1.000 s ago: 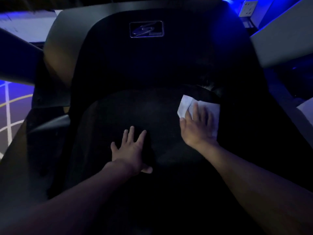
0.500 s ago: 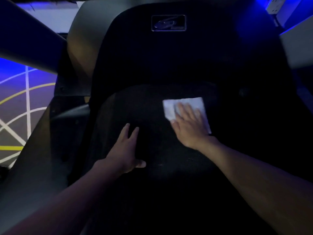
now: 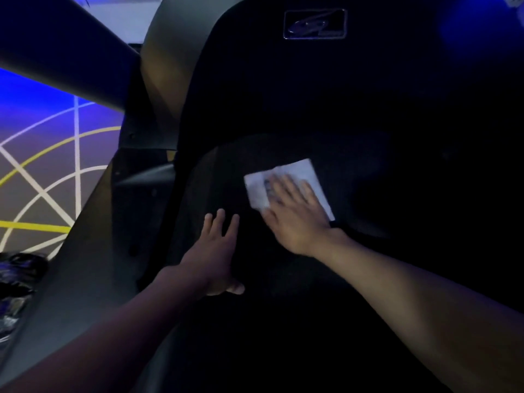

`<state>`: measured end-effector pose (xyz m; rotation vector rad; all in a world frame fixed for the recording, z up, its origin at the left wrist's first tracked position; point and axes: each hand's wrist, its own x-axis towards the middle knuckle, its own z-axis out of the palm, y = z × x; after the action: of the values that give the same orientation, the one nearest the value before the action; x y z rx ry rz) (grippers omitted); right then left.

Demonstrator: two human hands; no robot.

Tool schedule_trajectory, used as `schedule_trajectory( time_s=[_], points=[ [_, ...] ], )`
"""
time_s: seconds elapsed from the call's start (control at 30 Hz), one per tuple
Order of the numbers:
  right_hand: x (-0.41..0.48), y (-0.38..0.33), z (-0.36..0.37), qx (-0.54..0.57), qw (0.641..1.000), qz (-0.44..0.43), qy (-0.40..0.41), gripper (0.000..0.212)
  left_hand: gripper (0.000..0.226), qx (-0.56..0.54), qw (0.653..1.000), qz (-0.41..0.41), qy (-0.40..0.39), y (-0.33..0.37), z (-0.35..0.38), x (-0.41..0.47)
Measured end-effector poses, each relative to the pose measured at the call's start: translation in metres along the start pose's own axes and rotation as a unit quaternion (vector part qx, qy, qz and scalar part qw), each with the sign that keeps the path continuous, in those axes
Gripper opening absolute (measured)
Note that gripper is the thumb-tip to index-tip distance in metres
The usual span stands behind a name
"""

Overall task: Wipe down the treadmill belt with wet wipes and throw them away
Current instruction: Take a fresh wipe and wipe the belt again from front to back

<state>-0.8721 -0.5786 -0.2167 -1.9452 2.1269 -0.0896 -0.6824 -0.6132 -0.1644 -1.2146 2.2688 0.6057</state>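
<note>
Black treadmill belt bears both hands. Nearest, the left hand lies flat and empty, fingers straight. Just beyond and right of it, the right hand presses flat fingers on the white wet wipe, which juts out toward the logo badge.

The right hand covers much of the wet wipe; its fingers blur. Far above the wet wipe, the badge is illegible, perhaps a logo.
</note>
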Motion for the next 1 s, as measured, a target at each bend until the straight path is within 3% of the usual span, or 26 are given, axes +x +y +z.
schedule_trajectory(
  time_s=[0.07,0.17,0.2,0.33,0.37,0.5,0.67,0.8,0.93,1.0],
  points=[
    [0.006,0.003,-0.001,0.005,1.0,-0.03,0.005,0.059,0.135,-0.002,1.0,0.001,0.032,-0.002,0.004,-0.004],
    [0.022,0.009,-0.003,0.013,0.993,0.115,0.021,0.058,0.122,0.03,0.994,-0.026,0.099,0.002,0.013,-0.014],
    [0.024,-0.002,-0.003,0.012,0.993,0.115,0.009,0.059,0.115,0.035,0.992,-0.039,0.118,0.003,0.016,-0.018],
    [0.017,-0.048,0.003,-0.042,0.991,-0.118,-0.039,0.062,0.095,-0.018,0.99,-0.039,0.131,0.004,0.023,-0.027],
    [0.022,-0.047,0.002,-0.05,0.99,-0.129,-0.038,0.062,0.095,-0.027,0.991,-0.035,0.127,0.004,0.024,-0.028],
    [0.048,-0.056,0.001,-0.02,0.999,0.033,-0.033,0.061,0.096,-0.022,0.994,-0.027,0.101,0.003,0.028,-0.031],
    [0.054,-0.084,0.007,-0.002,0.985,-0.161,-0.065,0.058,0.096,0.024,0.993,-0.036,0.109,0.006,0.036,-0.029],
    [0.063,-0.092,0.003,0.008,0.997,-0.066,-0.036,0.061,0.094,0.047,0.991,-0.044,0.115,0.007,0.042,-0.03],
    [0.05,-0.098,0.003,-0.017,0.968,-0.239,-0.081,0.05,0.071,0.057,0.985,-0.041,0.16,0.002,0.058,-0.046],
    [0.059,-0.075,0.0,-0.053,0.977,-0.198,-0.051,0.052,0.061,0.042,0.984,-0.031,0.168,0.0,0.064,-0.049]
  ],
)
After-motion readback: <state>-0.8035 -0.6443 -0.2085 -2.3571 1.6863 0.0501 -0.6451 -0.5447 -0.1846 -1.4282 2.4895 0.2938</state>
